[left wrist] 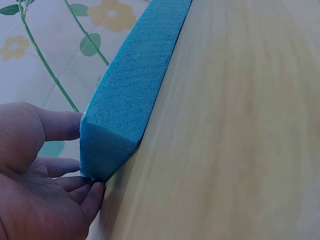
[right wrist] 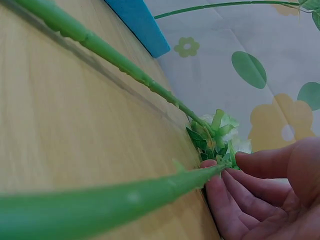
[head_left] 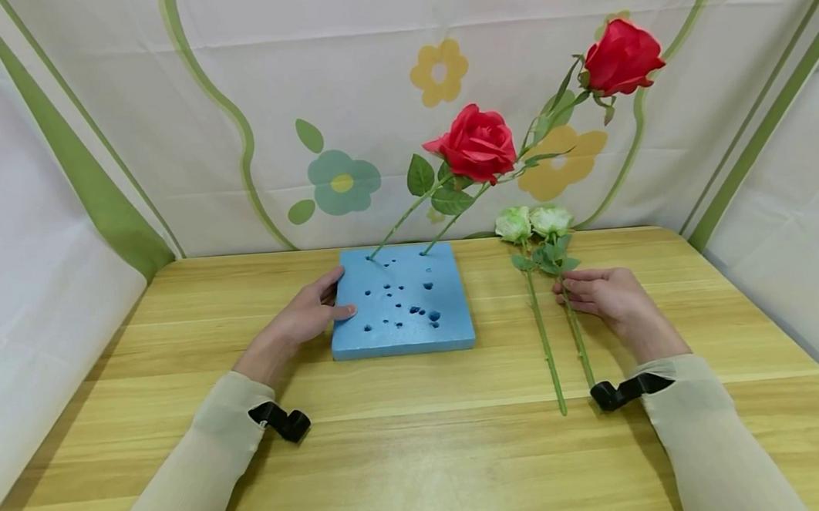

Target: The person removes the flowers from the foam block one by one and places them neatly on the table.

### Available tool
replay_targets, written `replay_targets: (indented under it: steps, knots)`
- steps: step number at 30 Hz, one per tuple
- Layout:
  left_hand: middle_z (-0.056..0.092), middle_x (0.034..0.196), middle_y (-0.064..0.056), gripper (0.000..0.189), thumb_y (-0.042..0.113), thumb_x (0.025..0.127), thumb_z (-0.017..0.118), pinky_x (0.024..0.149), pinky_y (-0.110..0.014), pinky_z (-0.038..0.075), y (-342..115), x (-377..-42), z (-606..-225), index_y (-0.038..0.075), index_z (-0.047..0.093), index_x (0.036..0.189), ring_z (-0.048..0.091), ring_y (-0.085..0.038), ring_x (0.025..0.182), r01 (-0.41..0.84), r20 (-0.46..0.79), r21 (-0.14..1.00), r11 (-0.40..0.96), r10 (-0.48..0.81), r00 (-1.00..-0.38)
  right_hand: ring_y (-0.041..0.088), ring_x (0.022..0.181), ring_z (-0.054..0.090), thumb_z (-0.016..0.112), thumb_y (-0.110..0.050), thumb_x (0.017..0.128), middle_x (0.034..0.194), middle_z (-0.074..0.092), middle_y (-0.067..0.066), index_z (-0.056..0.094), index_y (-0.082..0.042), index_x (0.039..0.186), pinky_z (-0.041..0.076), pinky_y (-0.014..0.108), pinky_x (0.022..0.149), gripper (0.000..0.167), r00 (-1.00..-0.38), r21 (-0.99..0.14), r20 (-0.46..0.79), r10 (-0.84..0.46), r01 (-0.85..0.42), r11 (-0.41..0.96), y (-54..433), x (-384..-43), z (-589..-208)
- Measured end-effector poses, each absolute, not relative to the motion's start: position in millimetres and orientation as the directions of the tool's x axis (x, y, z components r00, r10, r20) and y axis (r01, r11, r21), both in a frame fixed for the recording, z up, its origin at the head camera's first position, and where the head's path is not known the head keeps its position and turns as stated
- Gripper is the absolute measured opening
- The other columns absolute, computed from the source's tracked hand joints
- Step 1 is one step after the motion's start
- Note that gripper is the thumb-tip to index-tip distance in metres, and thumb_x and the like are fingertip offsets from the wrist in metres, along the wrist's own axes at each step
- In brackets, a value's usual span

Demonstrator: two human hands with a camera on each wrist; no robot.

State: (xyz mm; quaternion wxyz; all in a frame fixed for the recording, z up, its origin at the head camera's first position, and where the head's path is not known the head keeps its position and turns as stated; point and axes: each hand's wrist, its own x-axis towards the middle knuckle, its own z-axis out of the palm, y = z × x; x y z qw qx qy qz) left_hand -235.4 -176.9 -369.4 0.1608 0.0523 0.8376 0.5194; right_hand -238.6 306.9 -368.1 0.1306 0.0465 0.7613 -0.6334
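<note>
table [head_left: 420,455] is carrying the lot, and i'm guessing the step in hand is taking up a flower for planting. two red roses [head_left: 476,144] are leaning right, standing planted near the far edge of one blue block [head_left: 412,295]. two pale roses [head_left: 550,221], greenish white, are lying side by side to the right of the block. two hands are working: left hand [head_left: 304,311] is gripping the block's left side, thumb on top, while right hand [head_left: 609,295] is pinching the right-hand pale rose high on its stem [head_left: 578,335]. next move is probably calling for lifting that one, tipping it upright and aiming its bottom end at a free hole. small holes [head_left: 434,316] are dotting the block's top, loads of them, some merging, so i'm not counting exactly.
</note>
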Motion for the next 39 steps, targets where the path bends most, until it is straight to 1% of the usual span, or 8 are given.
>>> replay_targets:
  steps: [7, 12, 19, 23, 28, 32, 35, 39]
  knots:
    - [0.008, 0.18, -0.013, 0.086, 0.014, 0.106, 0.063, 0.135, -0.052, 0.017, -178, -236, -369, 0.012, 0.008, 0.172, 0.014, -0.037, 0.167, -0.083, -0.218, 0.885, 0.459, 0.25, -0.943, -0.003, 0.096, 0.074, 0.053, -0.012, 0.111, 0.099, 0.077, -0.019, 0.037, 0.012, 0.158, 0.062, 0.018, 0.088, 0.055, -0.966, -0.945, -0.252, -0.065, 0.231, 0.231, 305, -240, -366]
    - [0.009, 0.18, -0.013, 0.086, 0.014, 0.106, 0.064, 0.135, -0.052, 0.017, -179, -237, -369, 0.013, 0.008, 0.172, 0.014, -0.037, 0.167, -0.085, -0.219, 0.884, 0.459, 0.247, -0.944, -0.001, 0.093, 0.072, 0.057, -0.014, 0.11, 0.097, 0.073, -0.02, 0.04, 0.015, 0.156, 0.063, 0.02, 0.087, 0.057, -0.973, -0.942, -0.23, -0.028, 0.216, 0.257, 304, -241, -364]
    - [0.009, 0.18, -0.013, 0.086, 0.014, 0.106, 0.064, 0.135, -0.053, 0.018, -179, -236, -368, 0.014, 0.009, 0.172, 0.014, -0.037, 0.167, -0.084, -0.217, 0.884, 0.46, 0.245, -0.945, -0.001, 0.093, 0.073, 0.06, -0.017, 0.109, 0.094, 0.074, -0.022, 0.045, 0.012, 0.154, 0.063, 0.021, 0.086, 0.056, -0.981, -0.947, -0.191, 0.031, 0.193, 0.257, 301, -240, -359]
    - [0.008, 0.18, -0.012, 0.086, 0.015, 0.106, 0.063, 0.135, -0.053, 0.017, -180, -235, -369, 0.014, 0.008, 0.172, 0.014, -0.037, 0.167, -0.085, -0.22, 0.884, 0.46, 0.248, -0.944, -0.001, 0.095, 0.072, 0.06, -0.022, 0.109, 0.097, 0.072, -0.025, 0.048, 0.008, 0.154, 0.063, 0.022, 0.087, 0.055, -0.987, -0.941, -0.152, 0.04, 0.157, 0.299, 298, -238, -356]
    - [0.009, 0.18, -0.014, 0.086, 0.014, 0.106, 0.063, 0.135, -0.053, 0.018, -180, -234, -369, 0.014, 0.008, 0.172, 0.015, -0.038, 0.166, -0.089, -0.221, 0.886, 0.454, 0.245, -0.944, -0.001, 0.099, 0.072, 0.062, -0.031, 0.108, 0.106, 0.069, -0.023, 0.05, 0.002, 0.156, 0.063, 0.024, 0.09, 0.059, -0.991, -0.93, -0.12, 0.051, 0.13, 0.343, 292, -236, -352]
    - [0.009, 0.18, -0.015, 0.086, 0.013, 0.107, 0.062, 0.135, -0.053, 0.018, -179, -233, -367, 0.012, 0.007, 0.172, 0.015, -0.037, 0.166, -0.092, -0.221, 0.89, 0.447, 0.247, -0.944, -0.003, 0.101, 0.071, 0.064, -0.032, 0.107, 0.129, 0.066, -0.007, 0.05, -0.001, 0.156, 0.063, 0.023, 0.091, 0.06, -0.993, -0.926, -0.107, 0.052, 0.118, 0.358, 285, -235, -350]
    - [0.009, 0.18, -0.014, 0.086, 0.014, 0.107, 0.062, 0.135, -0.052, 0.018, -178, -233, -367, 0.012, 0.007, 0.172, 0.015, -0.037, 0.166, -0.088, -0.22, 0.892, 0.444, 0.257, -0.941, -0.005, 0.101, 0.07, 0.065, -0.032, 0.107, 0.137, 0.061, -0.003, 0.05, -0.003, 0.157, 0.062, 0.021, 0.091, 0.059, -0.993, -0.927, -0.104, 0.061, 0.119, 0.356, 280, -235, -347]
    - [0.009, 0.18, -0.014, 0.086, 0.014, 0.107, 0.063, 0.135, -0.052, 0.018, -176, -234, -368, 0.012, 0.007, 0.172, 0.015, -0.036, 0.167, -0.085, -0.219, 0.893, 0.442, 0.26, -0.941, -0.005, 0.099, 0.07, 0.067, -0.032, 0.105, 0.119, 0.066, -0.018, 0.054, -0.005, 0.155, 0.062, 0.02, 0.088, 0.058, -0.994, -0.941, -0.074, 0.079, 0.096, 0.324, 267, -235, -343]
